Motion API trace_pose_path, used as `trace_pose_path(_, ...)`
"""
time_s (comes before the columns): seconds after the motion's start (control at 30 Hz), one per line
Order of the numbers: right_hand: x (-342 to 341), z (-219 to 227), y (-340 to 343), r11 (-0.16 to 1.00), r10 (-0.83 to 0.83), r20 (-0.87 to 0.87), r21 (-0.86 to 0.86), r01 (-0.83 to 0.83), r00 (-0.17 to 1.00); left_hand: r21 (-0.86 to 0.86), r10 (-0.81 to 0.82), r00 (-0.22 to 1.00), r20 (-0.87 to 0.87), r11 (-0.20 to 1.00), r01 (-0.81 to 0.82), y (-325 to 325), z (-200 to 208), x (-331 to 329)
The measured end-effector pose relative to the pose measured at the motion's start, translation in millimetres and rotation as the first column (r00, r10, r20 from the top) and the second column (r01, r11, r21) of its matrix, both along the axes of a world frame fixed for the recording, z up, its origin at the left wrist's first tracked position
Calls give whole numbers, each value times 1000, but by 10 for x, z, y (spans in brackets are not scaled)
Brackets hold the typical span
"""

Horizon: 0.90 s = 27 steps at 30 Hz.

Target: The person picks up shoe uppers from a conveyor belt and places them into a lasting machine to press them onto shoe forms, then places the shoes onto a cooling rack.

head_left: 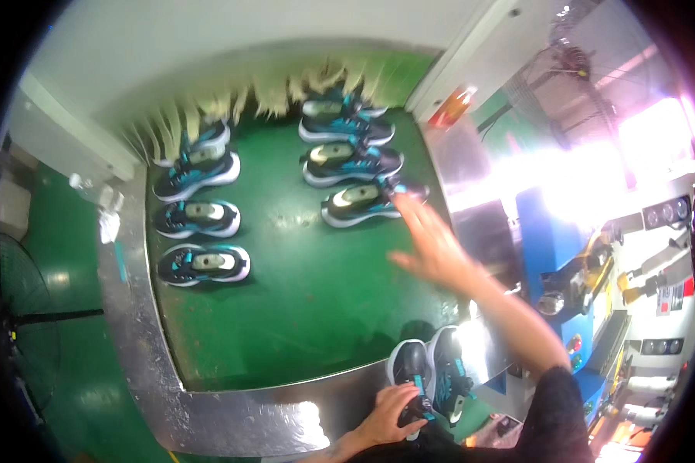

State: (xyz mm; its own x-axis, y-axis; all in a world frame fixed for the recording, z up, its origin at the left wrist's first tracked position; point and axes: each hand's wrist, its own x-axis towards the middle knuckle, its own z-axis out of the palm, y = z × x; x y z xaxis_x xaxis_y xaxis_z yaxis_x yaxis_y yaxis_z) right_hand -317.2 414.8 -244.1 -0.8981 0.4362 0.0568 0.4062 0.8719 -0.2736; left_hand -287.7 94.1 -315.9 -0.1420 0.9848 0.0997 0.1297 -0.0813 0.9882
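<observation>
My left hand (394,415) is closed around the near end of a dark sneaker (411,361) with teal details and a white sole, at the metal edge near me. A second sneaker (446,366) like it stands right beside that one. Over the right side of the green belt, my right hand (434,248) has its fingers stretched out. Its fingertips reach the end of the nearest sneaker (361,202) in the right row; whether they touch it I cannot tell. A pale insert shows in that shoe's opening. The right hand holds nothing that I can see.
More such sneakers stand on the green belt (301,309), in a left row (201,220) and a right row. Pale fringe strips (270,96) hang at the far opening. A metal frame (247,420) borders the belt. A blue machine (552,239) stands right, a fan (27,316) left.
</observation>
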Motion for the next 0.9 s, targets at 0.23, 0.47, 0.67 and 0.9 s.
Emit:
trace_pose_path(0.23,-1337,-634,753,975,42,315,193,-108,948,-519,663,675,323,721,-459,-341,-553,-774)
trace_pose_path(0.47,909,470,-1158,903,-221,-200,-412,123,955,-361,439,-9,898,750,554,23,150,-1188)
trace_pose_path(0.67,1953,1698,-1656,899,437,-373,177,-399,819,-340,254,258,932,859,383,233,1224,-473)
trace_pose_path(0.9,3774,1630,-2869,582,-633,-458,-813,-7,624,-8,-165,443,881,932,361,510,1904,1577)
